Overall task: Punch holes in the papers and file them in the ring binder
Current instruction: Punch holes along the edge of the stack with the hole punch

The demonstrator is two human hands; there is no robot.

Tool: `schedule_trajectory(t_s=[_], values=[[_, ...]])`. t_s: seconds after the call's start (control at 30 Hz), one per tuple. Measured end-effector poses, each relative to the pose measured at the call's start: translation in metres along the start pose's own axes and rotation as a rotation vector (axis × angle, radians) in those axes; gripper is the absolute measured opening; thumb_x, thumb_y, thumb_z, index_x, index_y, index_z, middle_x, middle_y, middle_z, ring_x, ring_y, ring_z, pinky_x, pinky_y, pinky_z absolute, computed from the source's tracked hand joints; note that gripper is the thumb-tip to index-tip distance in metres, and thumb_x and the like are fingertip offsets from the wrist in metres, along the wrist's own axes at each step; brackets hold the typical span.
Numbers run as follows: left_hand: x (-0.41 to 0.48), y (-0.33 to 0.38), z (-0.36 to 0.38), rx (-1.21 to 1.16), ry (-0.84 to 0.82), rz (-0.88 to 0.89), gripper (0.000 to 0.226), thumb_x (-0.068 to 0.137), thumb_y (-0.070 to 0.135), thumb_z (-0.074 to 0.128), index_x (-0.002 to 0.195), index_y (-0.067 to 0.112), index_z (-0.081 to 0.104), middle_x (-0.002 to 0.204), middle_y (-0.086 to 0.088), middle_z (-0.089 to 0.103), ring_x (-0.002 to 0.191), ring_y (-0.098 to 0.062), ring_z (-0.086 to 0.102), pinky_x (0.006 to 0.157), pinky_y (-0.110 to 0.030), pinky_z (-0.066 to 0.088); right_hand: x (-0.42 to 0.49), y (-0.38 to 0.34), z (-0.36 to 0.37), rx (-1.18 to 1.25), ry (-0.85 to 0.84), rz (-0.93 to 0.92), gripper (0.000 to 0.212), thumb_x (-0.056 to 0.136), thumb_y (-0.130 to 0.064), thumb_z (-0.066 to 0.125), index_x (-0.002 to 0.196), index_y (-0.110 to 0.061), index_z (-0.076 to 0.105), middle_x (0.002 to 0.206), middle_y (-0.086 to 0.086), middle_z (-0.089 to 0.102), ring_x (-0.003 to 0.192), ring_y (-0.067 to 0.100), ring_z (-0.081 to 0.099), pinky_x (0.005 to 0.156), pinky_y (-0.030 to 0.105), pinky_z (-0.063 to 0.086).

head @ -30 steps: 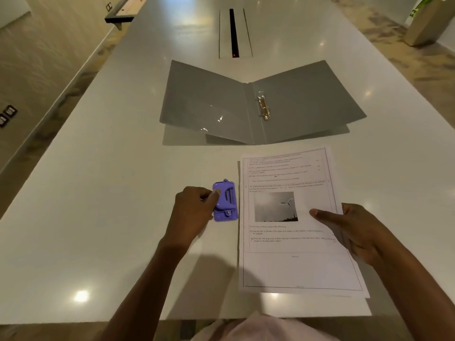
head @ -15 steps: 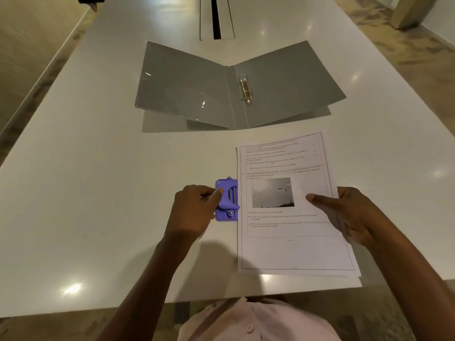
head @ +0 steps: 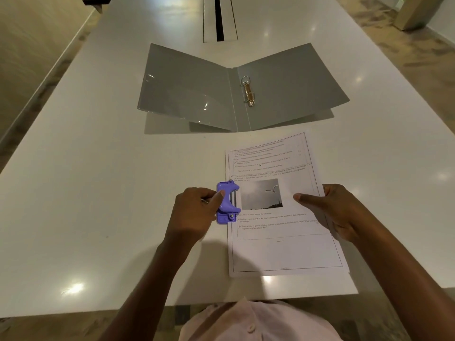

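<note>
A purple hole punch point(head: 227, 202) sits at the left edge of a printed stack of papers point(head: 280, 242), its jaws over that edge. My left hand point(head: 194, 212) grips the punch from the left, thumb on its top. My right hand point(head: 332, 212) holds the papers at their right edge, thumb lying on the top sheet and fingers under it. Further back, a grey ring binder point(head: 197, 94) lies open with its metal rings point(head: 248, 91) shut and nothing on them.
The white table point(head: 98, 193) has a cable slot point(head: 219, 18) running down its middle beyond the binder. Its near edge lies just below the papers. Tan floor shows on both sides, and a box stands at the far right point(head: 416, 11).
The punch has slid right onto the left edge of the papers and its handle now stands raised. Both hands kept their grips.
</note>
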State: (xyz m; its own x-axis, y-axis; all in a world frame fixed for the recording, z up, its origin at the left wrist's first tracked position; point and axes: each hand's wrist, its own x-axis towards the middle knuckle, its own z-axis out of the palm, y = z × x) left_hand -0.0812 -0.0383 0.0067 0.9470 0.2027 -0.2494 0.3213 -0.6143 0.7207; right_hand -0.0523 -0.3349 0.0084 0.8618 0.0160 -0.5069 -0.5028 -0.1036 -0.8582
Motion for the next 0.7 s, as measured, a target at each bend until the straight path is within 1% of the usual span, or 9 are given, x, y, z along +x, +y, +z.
schedule_trajectory(t_s=[0.13, 0.2, 0.27, 0.3, 0.33, 0.37, 0.4, 0.47, 0.7], values=[[0.0015, -0.0022, 0.0014, -0.002, 0.002, 0.009, 0.035, 0.103, 0.040, 0.061, 0.103, 0.010, 0.080, 0.084, -0.003, 0.075, 0.072, -0.017, 0.069, 0.067, -0.024, 0.052, 0.0021, 0.0020, -0.0001, 0.001, -0.024, 0.026, 0.021, 0.090, -0.013, 0.079, 0.109, -0.009, 0.074, 0.082, -0.009, 0.082, 0.073, 0.010, 0.079, 0.058, 0.020, 0.062], [0.0018, -0.0020, 0.0009, 0.006, 0.005, 0.008, 0.034, 0.103, 0.039, 0.061, 0.103, 0.011, 0.079, 0.082, -0.002, 0.074, 0.068, -0.014, 0.066, 0.063, -0.020, 0.048, 0.0022, 0.0012, 0.0013, 0.013, -0.015, 0.062, 0.030, 0.083, -0.022, 0.087, 0.109, -0.009, 0.079, 0.099, 0.006, 0.083, 0.099, 0.036, 0.077, 0.082, 0.049, 0.065], [0.0010, -0.0013, 0.0002, 0.009, 0.006, 0.010, 0.034, 0.103, 0.038, 0.061, 0.101, 0.010, 0.079, 0.080, -0.002, 0.073, 0.065, -0.012, 0.065, 0.061, -0.017, 0.044, 0.0030, 0.0015, 0.0021, 0.042, -0.020, 0.068, 0.039, 0.071, -0.033, 0.094, 0.104, -0.015, 0.082, 0.115, 0.019, 0.078, 0.129, 0.057, 0.041, 0.104, 0.072, 0.043], [0.0009, -0.0011, -0.0001, 0.000, 0.006, 0.008, 0.034, 0.103, 0.038, 0.061, 0.101, 0.009, 0.079, 0.082, -0.003, 0.074, 0.067, -0.013, 0.067, 0.061, -0.017, 0.045, 0.0034, 0.0018, 0.0020, 0.047, -0.024, 0.071, 0.041, 0.069, -0.035, 0.095, 0.103, -0.016, 0.083, 0.114, 0.018, 0.079, 0.131, 0.053, 0.029, 0.108, 0.070, 0.042], [0.0005, -0.0012, -0.0004, -0.013, 0.004, 0.004, 0.033, 0.103, 0.037, 0.062, 0.102, 0.009, 0.079, 0.084, -0.004, 0.075, 0.070, -0.015, 0.069, 0.063, -0.019, 0.046, 0.0034, 0.0007, 0.0019, 0.053, -0.039, 0.072, 0.040, 0.071, -0.034, 0.095, 0.104, -0.015, 0.082, 0.111, 0.014, 0.080, 0.117, 0.029, 0.025, 0.108, 0.064, 0.045], [0.0002, -0.0009, -0.0008, -0.025, 0.002, 0.001, 0.033, 0.102, 0.037, 0.062, 0.103, 0.008, 0.079, 0.086, -0.006, 0.076, 0.073, -0.018, 0.071, 0.065, -0.021, 0.049, 0.0032, -0.0010, 0.0018, 0.049, -0.036, 0.071, 0.035, 0.077, -0.028, 0.091, 0.107, -0.013, 0.081, 0.108, 0.011, 0.082, 0.129, 0.052, 0.042, 0.103, 0.059, 0.052], [-0.0002, -0.0005, -0.0010, -0.036, -0.001, 0.000, 0.033, 0.102, 0.037, 0.063, 0.104, 0.008, 0.079, 0.088, -0.006, 0.077, 0.075, -0.020, 0.073, 0.068, -0.023, 0.051, 0.0029, -0.0026, 0.0014, 0.034, -0.025, 0.063, 0.030, 0.084, -0.020, 0.086, 0.111, -0.010, 0.079, 0.105, 0.008, 0.082, 0.100, 0.043, 0.076, 0.092, 0.048, 0.062], [0.0002, -0.0008, -0.0005, -0.033, -0.008, 0.004, 0.034, 0.102, 0.038, 0.063, 0.106, 0.008, 0.079, 0.090, -0.007, 0.077, 0.077, -0.021, 0.073, 0.070, -0.025, 0.053, 0.0037, -0.0036, 0.0010, 0.024, -0.027, 0.042, 0.030, 0.091, -0.012, 0.079, 0.119, -0.004, 0.074, 0.102, 0.006, 0.083, 0.076, 0.020, 0.079, 0.070, 0.026, 0.062], [0.0004, -0.0002, 0.0007, 0.049, 0.003, 0.026, 0.035, 0.103, 0.039, 0.061, 0.098, 0.009, 0.079, 0.084, -0.007, 0.076, 0.072, -0.017, 0.065, 0.062, -0.020, 0.045, 0.0023, -0.0056, 0.0031, -0.012, -0.017, 0.060, 0.033, 0.090, -0.015, 0.080, 0.122, -0.006, 0.074, 0.103, 0.003, 0.083, 0.115, 0.046, 0.068, 0.107, 0.058, 0.051]])
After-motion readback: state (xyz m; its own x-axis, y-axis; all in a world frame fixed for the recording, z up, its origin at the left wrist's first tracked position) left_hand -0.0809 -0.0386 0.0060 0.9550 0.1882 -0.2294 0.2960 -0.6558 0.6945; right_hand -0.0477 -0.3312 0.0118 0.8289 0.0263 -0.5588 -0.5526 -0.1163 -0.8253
